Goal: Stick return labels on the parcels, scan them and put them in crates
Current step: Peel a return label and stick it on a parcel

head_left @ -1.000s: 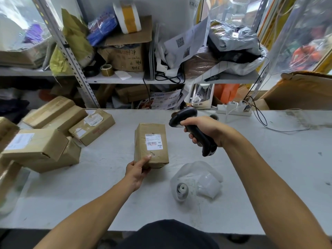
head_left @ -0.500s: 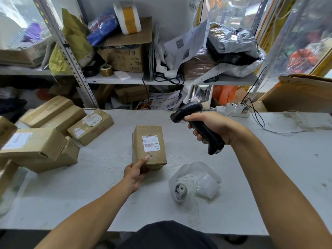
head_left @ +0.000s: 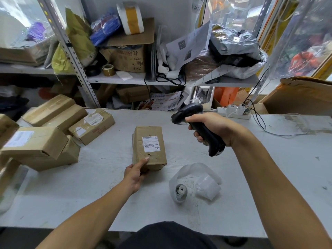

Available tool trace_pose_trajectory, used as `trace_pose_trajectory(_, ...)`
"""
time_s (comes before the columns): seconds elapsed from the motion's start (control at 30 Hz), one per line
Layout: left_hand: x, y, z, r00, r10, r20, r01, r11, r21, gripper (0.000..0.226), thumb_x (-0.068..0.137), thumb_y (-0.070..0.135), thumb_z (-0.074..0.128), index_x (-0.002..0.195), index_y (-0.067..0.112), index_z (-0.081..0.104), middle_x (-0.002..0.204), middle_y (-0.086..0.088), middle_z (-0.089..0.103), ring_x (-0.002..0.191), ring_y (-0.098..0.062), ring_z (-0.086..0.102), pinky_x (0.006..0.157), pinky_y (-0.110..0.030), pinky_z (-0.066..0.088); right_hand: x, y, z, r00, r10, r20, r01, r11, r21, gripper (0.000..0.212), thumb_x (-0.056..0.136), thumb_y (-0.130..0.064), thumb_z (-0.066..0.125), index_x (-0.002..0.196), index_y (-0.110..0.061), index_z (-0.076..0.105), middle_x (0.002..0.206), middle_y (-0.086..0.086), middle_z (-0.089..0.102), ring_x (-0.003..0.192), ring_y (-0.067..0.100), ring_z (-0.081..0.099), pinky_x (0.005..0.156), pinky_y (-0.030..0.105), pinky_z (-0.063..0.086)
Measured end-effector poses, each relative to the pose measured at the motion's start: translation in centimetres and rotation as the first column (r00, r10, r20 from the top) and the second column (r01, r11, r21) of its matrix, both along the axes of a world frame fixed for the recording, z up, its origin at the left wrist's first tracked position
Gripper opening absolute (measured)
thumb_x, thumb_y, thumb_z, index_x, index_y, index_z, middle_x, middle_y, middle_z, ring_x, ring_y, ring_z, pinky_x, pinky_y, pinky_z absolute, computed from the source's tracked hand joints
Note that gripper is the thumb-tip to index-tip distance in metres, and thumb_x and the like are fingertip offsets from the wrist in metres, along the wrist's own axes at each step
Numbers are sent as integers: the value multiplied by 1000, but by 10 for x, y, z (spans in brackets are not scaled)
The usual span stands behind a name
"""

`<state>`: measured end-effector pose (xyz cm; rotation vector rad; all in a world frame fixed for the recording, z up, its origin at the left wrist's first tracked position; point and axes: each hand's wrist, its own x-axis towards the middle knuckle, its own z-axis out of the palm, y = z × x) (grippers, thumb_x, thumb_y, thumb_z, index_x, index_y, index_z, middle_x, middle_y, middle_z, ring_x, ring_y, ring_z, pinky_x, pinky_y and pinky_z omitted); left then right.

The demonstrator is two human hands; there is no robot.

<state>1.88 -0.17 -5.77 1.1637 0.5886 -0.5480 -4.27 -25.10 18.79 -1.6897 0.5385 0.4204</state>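
A small brown parcel (head_left: pixel 150 139) lies on the grey table (head_left: pixel 269 177) with a white barcode label (head_left: pixel 150 144) on its top face. My left hand (head_left: pixel 135 174) grips the parcel's near left corner, thumb on top. My right hand (head_left: pixel 213 127) holds a black handheld scanner (head_left: pixel 201 126) above the table to the right of the parcel, its head turned left toward the label. A roll of white labels (head_left: pixel 181 191) with a loose strip of backing lies near the front, right of the parcel.
Several taped brown parcels (head_left: pixel 41 146) are stacked at the table's left. A power strip (head_left: pixel 233 110) with cables sits at the back right, beside a cardboard box (head_left: pixel 301 97). Cluttered metal shelving (head_left: pixel 125 79) rises behind the table.
My right hand has lifted the scanner a little and carried it slightly to the right. My left hand keeps its grip on the parcel, which has barely shifted.
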Motion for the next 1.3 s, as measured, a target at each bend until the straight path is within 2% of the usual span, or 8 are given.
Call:
trace_pose_trajectory(0.13,2,0,-5,999,-19,30,18,998,61,65,79,24,85,132,2,56,127,-13,65,109,-25,65,92,-38,56,0,-3,-7,1000,-7,6,7,1000,-5,33,97,-37,62,99,-5,64,68,5,58,55,15,55,45,21,45)
trace_pose_trajectory(0.37,-4,7,-9,978,-208,13,162,798,581,103,62,75,76,143,16,52,141,-11,49,124,-34,52,108,-49,46,-24,-28,-105,991,-129,-34,112,943,-312,32,95,-37,64,96,-5,64,86,12,62,73,22,59,64,30,48)
trace_pose_trajectory(0.53,-50,3,-12,970,-142,196,-47,685,727,63,86,49,74,125,19,35,134,-10,38,124,-31,44,105,-47,43,-77,-58,-194,937,-300,-179,161,825,-541,43,94,-47,61,101,-5,64,100,13,66,86,28,62,74,35,49)
trace_pose_trajectory(0.7,-93,-7,-23,877,-428,218,75,570,818,41,94,41,67,109,19,36,114,0,38,103,-24,50,88,-39,47,-108,-66,-237,900,-394,-188,223,785,-578,35,94,-41,58,88,-7,61,97,15,68,78,28,63,70,38,53)
trace_pose_trajectory(0.83,-109,-20,-25,854,-483,193,140,571,809,34,95,33,66,110,17,41,118,1,41,100,-20,53,88,-36,49,-115,-47,-250,888,-453,-73,246,603,-759,72,86,-31,67,146,-5,35,143,20,40,127,40,41,105,51,36)
trace_pose_trajectory(0.97,-115,-27,-25,832,-512,213,139,565,813,28,96,28,64,109,17,42,116,0,43,99,-19,53,87,-36,49,-115,-6,-251,979,54,197,156,423,-893,83,66,-12,67,146,-18,41,141,13,35,129,36,30,104,52,25)
trace_pose_trajectory(1.1,-116,-30,-25,800,-549,243,122,544,830,22,98,26,59,108,19,41,111,0,44,97,-19,53,87,-38,51,-96,20,-250,804,586,101,-170,389,-905,88,58,-3,67,139,-31,50,147,0,34,135,27,24,104,50,29)
trace_pose_trajectory(1.3,-116,-26,-20,775,-565,283,81,533,842,13,101,21,54,108,20,42,108,1,45,95,-17,50,82,-30,45,-71,34,-238,651,744,-153,-537,308,-785,80,72,-24,68,147,-28,43,149,-4,42,138,22,34,107,41,24)
